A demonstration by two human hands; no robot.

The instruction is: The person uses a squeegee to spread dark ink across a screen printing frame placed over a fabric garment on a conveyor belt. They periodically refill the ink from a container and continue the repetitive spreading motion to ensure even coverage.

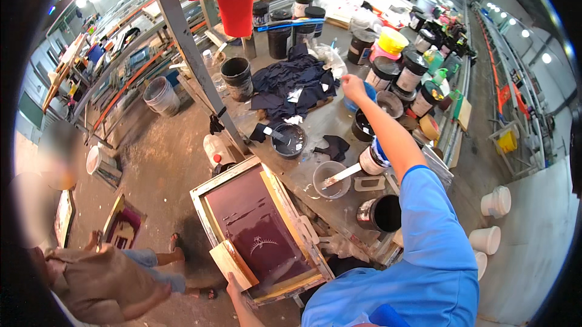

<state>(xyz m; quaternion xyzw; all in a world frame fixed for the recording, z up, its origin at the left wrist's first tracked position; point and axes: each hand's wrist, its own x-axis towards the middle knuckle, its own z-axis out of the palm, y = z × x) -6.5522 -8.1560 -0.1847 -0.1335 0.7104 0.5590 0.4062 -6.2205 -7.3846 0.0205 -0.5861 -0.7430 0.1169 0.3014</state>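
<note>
My left hand point(235, 287) grips a pale wooden-handled squeegee point(233, 260) at the lower left corner of a screen printing frame point(267, 206). The frame has a dark maroon mesh with a small pale pattern. My right hand point(353, 87) is stretched out over a blue container point(357, 104) among the pots, its fingers curled; what they hold, if anything, is too small to make out. Near that arm stand a clear tub point(330, 187) with a white stick, an open black bucket point(379, 212) and a dark bowl point(288, 148). Dark cloths point(285, 78) lie heaped behind.
A co-worker point(103, 275) in a brown top stands at lower left beside another screen point(124, 224). A metal post point(182, 36) rises from the worktable, with red cloth point(233, 0) overhead. Paint pots point(412, 69) crowd the right side; buckets point(160, 96) stand on both sides.
</note>
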